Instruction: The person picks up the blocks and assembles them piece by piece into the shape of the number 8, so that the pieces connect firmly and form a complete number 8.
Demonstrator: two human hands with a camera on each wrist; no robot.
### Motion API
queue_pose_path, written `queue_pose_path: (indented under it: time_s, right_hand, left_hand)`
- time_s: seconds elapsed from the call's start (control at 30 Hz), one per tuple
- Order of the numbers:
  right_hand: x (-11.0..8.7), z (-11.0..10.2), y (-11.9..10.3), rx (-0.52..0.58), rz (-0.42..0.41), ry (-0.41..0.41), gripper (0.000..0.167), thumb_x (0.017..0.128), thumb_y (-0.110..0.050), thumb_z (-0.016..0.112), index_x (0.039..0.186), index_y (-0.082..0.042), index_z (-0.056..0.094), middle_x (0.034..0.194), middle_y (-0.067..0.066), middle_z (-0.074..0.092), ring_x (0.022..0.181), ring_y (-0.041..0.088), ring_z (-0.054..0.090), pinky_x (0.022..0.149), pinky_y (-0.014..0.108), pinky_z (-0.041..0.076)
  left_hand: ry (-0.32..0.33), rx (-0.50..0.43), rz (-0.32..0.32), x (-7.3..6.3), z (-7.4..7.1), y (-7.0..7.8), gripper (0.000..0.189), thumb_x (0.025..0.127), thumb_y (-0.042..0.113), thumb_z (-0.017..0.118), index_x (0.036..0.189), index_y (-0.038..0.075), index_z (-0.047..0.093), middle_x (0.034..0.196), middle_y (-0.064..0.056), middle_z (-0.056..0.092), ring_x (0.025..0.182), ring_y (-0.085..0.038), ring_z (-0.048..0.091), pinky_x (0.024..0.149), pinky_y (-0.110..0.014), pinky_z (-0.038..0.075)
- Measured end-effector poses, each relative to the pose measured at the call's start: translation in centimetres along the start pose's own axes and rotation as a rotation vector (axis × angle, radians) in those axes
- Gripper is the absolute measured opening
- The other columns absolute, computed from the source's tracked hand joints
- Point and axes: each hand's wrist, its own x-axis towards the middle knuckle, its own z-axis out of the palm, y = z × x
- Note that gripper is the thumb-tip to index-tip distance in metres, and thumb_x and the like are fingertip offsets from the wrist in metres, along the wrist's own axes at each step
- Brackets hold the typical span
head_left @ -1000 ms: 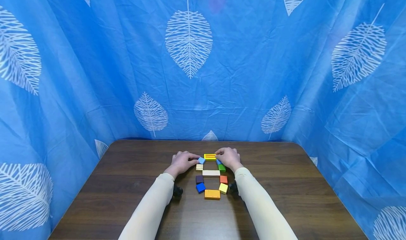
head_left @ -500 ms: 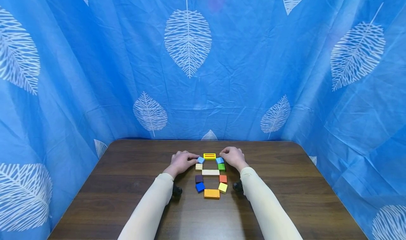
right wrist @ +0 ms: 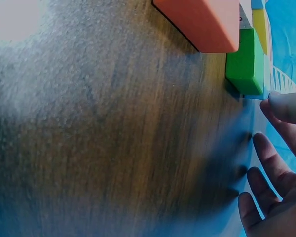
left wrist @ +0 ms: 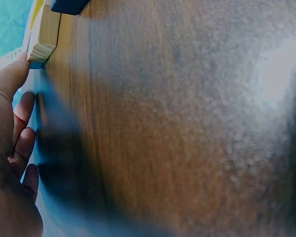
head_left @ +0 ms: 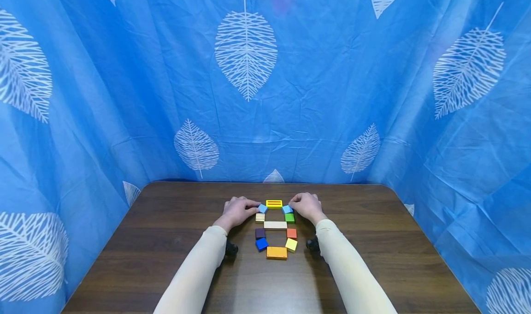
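Observation:
Small coloured blocks lie on the brown table in a figure-eight outline. At the far left corner, my left hand [head_left: 238, 211] touches a light blue block [head_left: 263, 208] with its index finger and thumb; its other fingers are loosely bent in the left wrist view. Opposite, the fingertips of my right hand [head_left: 307, 206] are right at the outer edge of another light blue block [head_left: 287, 209]. The yellow block with red stripes [head_left: 274, 204] lies between these two. Beneath them sit a pale wooden block [head_left: 260, 218] on the left and a green block [right wrist: 246, 64] on the right.
A long pale block [head_left: 275, 225] crosses the middle. Below it are dark purple [head_left: 260, 234], blue [head_left: 262, 244], red-orange [head_left: 292, 234], light yellow [head_left: 292, 245] and orange [head_left: 276, 252] blocks. A blue leaf-print curtain [head_left: 307, 92] hangs behind the table [head_left: 174, 245].
My right hand has let go of the right light blue block and moved slightly right, uncovering it, then come back to its edge. My left hand has stayed in place.

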Motion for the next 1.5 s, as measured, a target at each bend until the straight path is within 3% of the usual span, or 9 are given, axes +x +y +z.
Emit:
queue_pose_path:
  time_s: [0.33, 0.57, 0.77, 0.97, 1.23, 1.5]
  right_hand:
    - [-0.2, 0.3, -0.1, -0.005, -0.012, 0.005, 0.016, 0.097, -0.029, 0.071, 0.097, -0.016, 0.080, 0.103, 0.003, 0.072, 0.115, 0.036, 0.049, 0.100, 0.059, 0.034]
    - [-0.1, 0.1, 0.3, 0.032, -0.013, -0.001, 0.024, 0.101, -0.032, 0.065, 0.109, -0.013, 0.077, 0.112, 0.006, 0.070, 0.115, 0.035, 0.049, 0.100, 0.056, 0.039]
    - [-0.1, -0.8, 0.8, 0.047, -0.081, 0.033, 0.027, 0.101, -0.030, 0.065, 0.117, -0.011, 0.075, 0.120, 0.009, 0.069, 0.118, 0.033, 0.053, 0.103, 0.052, 0.042]
    - [-0.9, -2.1, 1.2, 0.054, -0.154, 0.061, 0.029, 0.101, -0.030, 0.065, 0.119, -0.010, 0.075, 0.122, 0.011, 0.068, 0.116, 0.034, 0.053, 0.099, 0.052, 0.044]
    - [-2.2, -3.2, 1.8, 0.017, -0.193, 0.085, 0.029, 0.101, -0.031, 0.066, 0.121, -0.012, 0.074, 0.123, 0.009, 0.067, 0.117, 0.033, 0.052, 0.097, 0.053, 0.044]
    - [-3.9, -3.8, 2.4, -0.084, -0.268, 0.134, 0.029, 0.100, -0.032, 0.067, 0.122, -0.014, 0.075, 0.124, 0.009, 0.067, 0.122, 0.036, 0.051, 0.103, 0.058, 0.037]
  left_hand:
    - [-0.005, -0.008, -0.010, -0.5, -0.3, 0.1, 0.035, 0.100, 0.040, 0.066, 0.133, 0.030, 0.070, 0.127, -0.003, 0.066, 0.114, -0.028, 0.048, 0.105, -0.054, 0.032]
    - [0.002, -0.050, 0.009, -1.0, -0.9, -0.3, 0.037, 0.101, 0.041, 0.064, 0.136, 0.029, 0.068, 0.131, -0.004, 0.065, 0.115, -0.028, 0.048, 0.103, -0.052, 0.035]
    - [0.038, -0.090, 0.018, -1.3, -1.9, -0.9, 0.039, 0.103, 0.041, 0.061, 0.138, 0.026, 0.067, 0.128, -0.003, 0.066, 0.112, -0.026, 0.049, 0.099, -0.048, 0.039]
    - [0.102, -0.104, 0.039, -1.8, -3.0, -1.0, 0.041, 0.105, 0.042, 0.056, 0.140, 0.022, 0.066, 0.129, -0.007, 0.066, 0.117, -0.031, 0.050, 0.103, -0.055, 0.036]
    - [0.160, -0.068, 0.039, -3.4, -4.5, -0.8, 0.043, 0.105, 0.046, 0.055, 0.141, 0.025, 0.065, 0.134, -0.008, 0.064, 0.122, -0.033, 0.049, 0.107, -0.058, 0.032]
    - [0.220, 0.016, 0.065, -5.5, -4.8, -1.6, 0.043, 0.104, 0.047, 0.057, 0.140, 0.025, 0.065, 0.126, -0.007, 0.065, 0.120, -0.032, 0.050, 0.104, -0.057, 0.034]
